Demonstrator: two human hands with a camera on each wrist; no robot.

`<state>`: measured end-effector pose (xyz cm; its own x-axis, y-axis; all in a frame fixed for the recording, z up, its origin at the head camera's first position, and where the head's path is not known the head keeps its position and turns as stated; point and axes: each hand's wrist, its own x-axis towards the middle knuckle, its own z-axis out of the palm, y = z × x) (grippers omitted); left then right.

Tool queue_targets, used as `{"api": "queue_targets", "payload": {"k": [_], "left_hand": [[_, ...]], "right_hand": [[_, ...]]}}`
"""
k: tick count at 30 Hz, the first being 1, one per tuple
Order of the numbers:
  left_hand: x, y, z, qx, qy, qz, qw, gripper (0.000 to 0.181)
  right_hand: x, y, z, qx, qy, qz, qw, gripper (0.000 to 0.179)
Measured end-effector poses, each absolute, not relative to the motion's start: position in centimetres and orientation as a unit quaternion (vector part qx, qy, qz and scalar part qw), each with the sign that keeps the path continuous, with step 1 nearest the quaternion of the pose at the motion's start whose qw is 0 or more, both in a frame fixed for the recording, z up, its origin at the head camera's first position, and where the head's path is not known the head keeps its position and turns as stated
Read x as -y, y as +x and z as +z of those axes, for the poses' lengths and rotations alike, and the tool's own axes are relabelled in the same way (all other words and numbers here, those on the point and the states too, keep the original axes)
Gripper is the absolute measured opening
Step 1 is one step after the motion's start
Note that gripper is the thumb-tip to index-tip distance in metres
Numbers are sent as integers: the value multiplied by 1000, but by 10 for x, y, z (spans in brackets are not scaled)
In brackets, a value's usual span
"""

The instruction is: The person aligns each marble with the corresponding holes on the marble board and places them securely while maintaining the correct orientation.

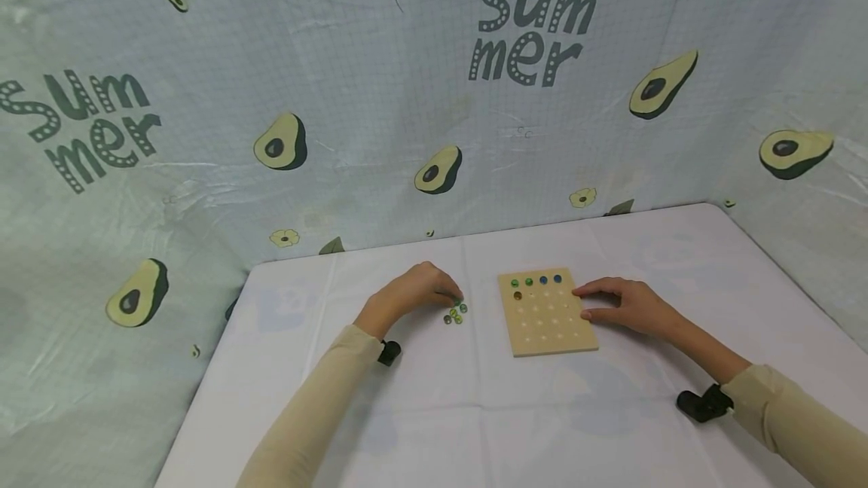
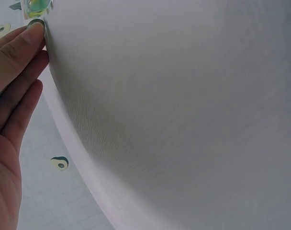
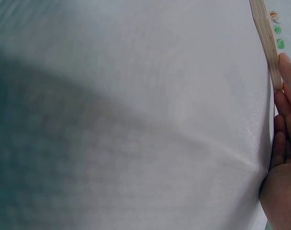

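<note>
My left hand (image 1: 420, 285) is over a small cluster of glass marbles (image 1: 456, 315) on the left side of the table. A greenish glass marble (image 2: 36, 23) is pinched between its thumb and forefinger in the left wrist view. To the right lies a square wooden board (image 1: 551, 322) with rows of shallow hollows. Green and blue marbles (image 1: 543, 280) fill part of its far row, and an amber marble (image 1: 518, 295) sits at the left of the row below. My right hand (image 1: 627, 307) touches the board's right edge with thumb and forefinger apart, the other fingers relaxed.
A white cloth (image 1: 434, 428) covers the table, with faint creases. Behind it hangs a pale curtain (image 1: 366, 96) printed with avocados and lettering. Black wrist cameras, such as the right one (image 1: 705, 403), sit close to the tabletop.
</note>
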<state>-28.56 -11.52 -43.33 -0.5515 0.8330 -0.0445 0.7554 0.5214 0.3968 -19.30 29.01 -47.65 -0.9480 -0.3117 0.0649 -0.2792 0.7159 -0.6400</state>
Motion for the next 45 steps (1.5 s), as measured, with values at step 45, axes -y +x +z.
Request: {"api": "queue_targets", "payload": {"k": [45], "left_hand": [[110, -254, -408, -853, 444, 259, -91, 19]], "right_hand": [[-289, -192, -476, -923, -161, -348, 23, 47]]}}
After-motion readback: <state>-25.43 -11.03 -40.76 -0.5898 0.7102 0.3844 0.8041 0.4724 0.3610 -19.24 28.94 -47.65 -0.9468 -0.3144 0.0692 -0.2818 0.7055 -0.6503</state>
